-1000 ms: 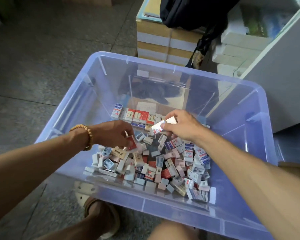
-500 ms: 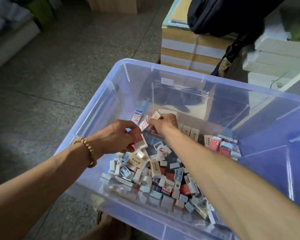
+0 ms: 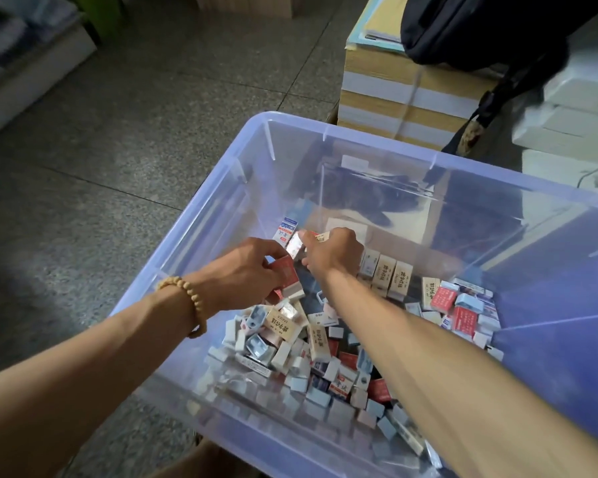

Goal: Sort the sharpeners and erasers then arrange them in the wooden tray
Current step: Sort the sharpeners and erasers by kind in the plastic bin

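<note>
A clear bluish plastic bin [image 3: 173, 257] holds a loose heap of several small erasers and sharpeners [image 3: 311, 353]. A row of erasers [image 3: 390, 270] stands upright along the bin's far side, with one white-and-blue eraser [image 3: 285, 231] at its left end. My left hand [image 3: 246, 270], a bead bracelet on its wrist, grips a red eraser [image 3: 289, 276]. My right hand [image 3: 332, 251] reaches across to the row's left end and pinches a white eraser [image 3: 295, 244] next to the white-and-blue one. No wooden tray is visible.
The bin sits on a grey speckled tile floor [image 3: 101, 150]. Behind it stand bundled paper stacks [image 3: 394, 94] with a dark bag [image 3: 480, 32] hanging over them. White boxes [image 3: 573, 112] lie at the far right. A foot shows under the bin's near edge.
The view has swung left. My right hand carried its eraser from mid-bin to the left end of the far row. My left hand rose with the red eraser.
</note>
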Motion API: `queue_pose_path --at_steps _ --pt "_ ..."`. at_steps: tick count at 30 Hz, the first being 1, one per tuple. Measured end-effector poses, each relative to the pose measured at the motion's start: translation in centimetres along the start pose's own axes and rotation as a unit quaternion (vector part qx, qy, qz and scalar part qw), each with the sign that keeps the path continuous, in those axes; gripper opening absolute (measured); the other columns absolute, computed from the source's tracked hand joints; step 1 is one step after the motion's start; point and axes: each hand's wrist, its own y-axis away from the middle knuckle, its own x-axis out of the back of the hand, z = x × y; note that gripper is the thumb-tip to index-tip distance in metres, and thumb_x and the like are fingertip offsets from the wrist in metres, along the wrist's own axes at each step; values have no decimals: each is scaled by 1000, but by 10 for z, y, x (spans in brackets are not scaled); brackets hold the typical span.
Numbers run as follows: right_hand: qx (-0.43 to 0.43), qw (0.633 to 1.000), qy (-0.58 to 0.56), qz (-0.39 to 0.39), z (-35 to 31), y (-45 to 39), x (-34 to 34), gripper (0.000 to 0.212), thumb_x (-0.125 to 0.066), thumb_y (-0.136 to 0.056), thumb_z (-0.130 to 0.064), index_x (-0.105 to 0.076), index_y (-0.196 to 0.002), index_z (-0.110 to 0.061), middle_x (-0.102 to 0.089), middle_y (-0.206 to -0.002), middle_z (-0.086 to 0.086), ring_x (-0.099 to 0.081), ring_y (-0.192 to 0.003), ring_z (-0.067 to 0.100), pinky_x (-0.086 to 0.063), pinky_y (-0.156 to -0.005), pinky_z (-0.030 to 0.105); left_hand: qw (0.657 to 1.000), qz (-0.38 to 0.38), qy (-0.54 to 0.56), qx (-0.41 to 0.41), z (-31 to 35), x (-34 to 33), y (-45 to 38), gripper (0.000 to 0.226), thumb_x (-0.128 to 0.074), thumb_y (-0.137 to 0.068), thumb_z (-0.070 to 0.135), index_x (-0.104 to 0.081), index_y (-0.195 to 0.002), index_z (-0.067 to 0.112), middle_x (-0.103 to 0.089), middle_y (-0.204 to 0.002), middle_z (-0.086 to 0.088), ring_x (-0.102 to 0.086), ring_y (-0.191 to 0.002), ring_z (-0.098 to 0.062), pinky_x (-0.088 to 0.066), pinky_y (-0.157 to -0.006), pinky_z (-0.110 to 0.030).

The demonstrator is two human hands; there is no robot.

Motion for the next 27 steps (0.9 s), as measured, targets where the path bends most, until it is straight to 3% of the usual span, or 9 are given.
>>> queue_pose_path --at_steps 6,10,14,17,23,27 --pt "-33 998 -49 19 7 2 7 34 -78 -82 -35 -51 -70 -18 -74 -77 8 -73 -68 24 -62 -66 46 1000 -4 15 1 2 0 0 10 -52 -99 17 -62 -100 20 -74 -84 -3 -72 -68 -9 -61 -74 -32" --pt "-58 995 -67 34 5 4 13 20 -78 -80 -25 -61 -85 -16 -75 -86 8 -73 -77 24 -63 -70 42 1000 -4 21 1 2 0 0 10 -53 -99 19 -62 -101 20 -73 -87 -4 -72 -69 -10 -60 -70 -27" --pt "-40 999 -35 -3 1 14 32 21 -62 -92 -12 -64 -112 -16 -72 -102 5 -69 -86 21 -54 -69 27 1000 -4 18 1 1 1 0 12 -52 -100 18 -62 -105 19 -73 -86 -3 -71 -68 -8 -60 -69 -27" --pt "-8 998 -18 -64 0 18 45 28 -57 -94 -9 -66 -120 -15 -72 -105 8 -71 -86 23 -61 -79 39 1000 -7 19 1 3 2 2 18 -50 -100 13 -61 -112 19 -72 -89 -4 -69 -67 -8 -58 -64 -24" --pt "-38 991 61 -109 -1 6 39 26 -76 -79 -3 -58 -85 -20 -72 -92 8 -74 -82 24 -62 -76 42 1000 -13 13 10 5 1 5 16 -52 -99 14 -61 -111 16 -73 -93 -12 -71 -84 -28 -61 -76 -39" --pt "-38 997 20 -57 -2 3 28 22 -77 -79 -3 -64 -76 -20 -74 -97 9 -74 -81 24 -63 -72 40 1000 -11 5 27 3 0 5 3 -59 -96 19 -56 -97 18 -74 -87 -8 -72 -85 -26 -58 -82 -46"
